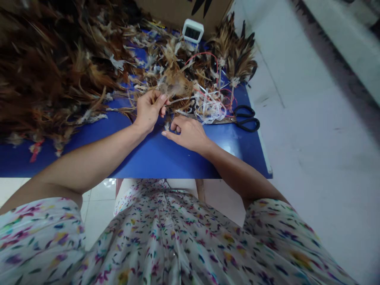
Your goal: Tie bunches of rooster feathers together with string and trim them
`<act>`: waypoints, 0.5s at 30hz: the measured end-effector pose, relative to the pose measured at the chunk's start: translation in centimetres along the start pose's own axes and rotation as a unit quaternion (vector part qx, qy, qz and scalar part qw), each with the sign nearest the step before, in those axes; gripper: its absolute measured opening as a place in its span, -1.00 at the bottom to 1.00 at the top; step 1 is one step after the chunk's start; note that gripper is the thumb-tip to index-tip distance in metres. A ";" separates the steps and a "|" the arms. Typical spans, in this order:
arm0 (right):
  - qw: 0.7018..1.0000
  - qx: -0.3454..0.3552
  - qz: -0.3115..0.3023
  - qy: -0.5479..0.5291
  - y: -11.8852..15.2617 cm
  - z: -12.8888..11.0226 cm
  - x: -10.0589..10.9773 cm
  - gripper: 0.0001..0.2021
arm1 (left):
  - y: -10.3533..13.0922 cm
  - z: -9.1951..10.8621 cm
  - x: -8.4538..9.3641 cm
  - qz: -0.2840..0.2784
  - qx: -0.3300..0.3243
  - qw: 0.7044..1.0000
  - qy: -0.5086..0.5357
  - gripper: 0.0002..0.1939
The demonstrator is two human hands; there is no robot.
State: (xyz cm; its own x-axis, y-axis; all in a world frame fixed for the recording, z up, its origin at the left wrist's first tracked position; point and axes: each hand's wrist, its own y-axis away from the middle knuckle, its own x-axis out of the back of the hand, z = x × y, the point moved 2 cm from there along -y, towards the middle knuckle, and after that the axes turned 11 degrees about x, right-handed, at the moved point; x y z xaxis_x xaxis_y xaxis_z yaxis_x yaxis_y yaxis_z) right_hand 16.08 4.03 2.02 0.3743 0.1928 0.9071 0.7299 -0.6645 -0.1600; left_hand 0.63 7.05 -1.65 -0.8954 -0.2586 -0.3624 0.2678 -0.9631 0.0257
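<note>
Pinching brown feathers [179, 85] with my left hand [148, 111], likely to steady them, I curl my right hand [190, 133] nearby over the blue bench [169, 160], its grip unclear.

Single head-worn view, facing forward and down
From above the patterned shirt [166, 237], it looks closely over the blue tabletop [184, 162].

Looks like a small craft workshop or home work corner, can't tell which. Blue tabletop [190, 158] carries heaps of brown feathers [59, 67], some tied in bunches [234, 55], plus black-handled scissors [247, 118], a tangle of white ties [209, 107] and a small white digital display [192, 31]. Tiled floor below, plain pale wall at right.
</note>
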 end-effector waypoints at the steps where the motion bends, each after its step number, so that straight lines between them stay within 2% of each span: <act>1: 1.000 -0.010 -0.005 0.007 -0.2 -0.2 0.0 -0.74 | 0.0 0.0 0.0 -0.001 0.000 1.000 0.002 -0.69; 4: 0.999 -0.026 -0.019 0.004 -0.6 -0.6 0.1 -0.84 | 0.1 0.0 0.1 -0.001 -0.002 1.000 0.005 -0.68; 8: 0.998 -0.035 -0.029 -0.043 -0.5 -0.2 0.3 -0.86 | 0.1 -0.1 0.2 0.004 -0.011 1.000 -0.005 -0.66; 12: 0.989 -0.039 0.013 -0.145 0.0 0.8 0.4 -0.82 | 0.1 -0.1 0.3 0.010 -0.029 0.999 -0.023 -0.62; 15: 0.965 -0.046 0.053 -0.251 0.2 1.7 0.3 -0.81 | 0.2 0.0 0.2 0.007 -0.032 0.999 -0.023 -0.59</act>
State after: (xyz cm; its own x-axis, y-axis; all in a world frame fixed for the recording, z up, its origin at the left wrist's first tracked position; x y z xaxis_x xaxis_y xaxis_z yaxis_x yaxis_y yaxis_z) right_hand 17.33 5.18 1.63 0.6916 0.4306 0.5799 0.6268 -0.7567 -0.1857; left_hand 0.49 6.79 -1.75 -0.9061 -0.2771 -0.3198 0.3020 -0.9528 -0.0301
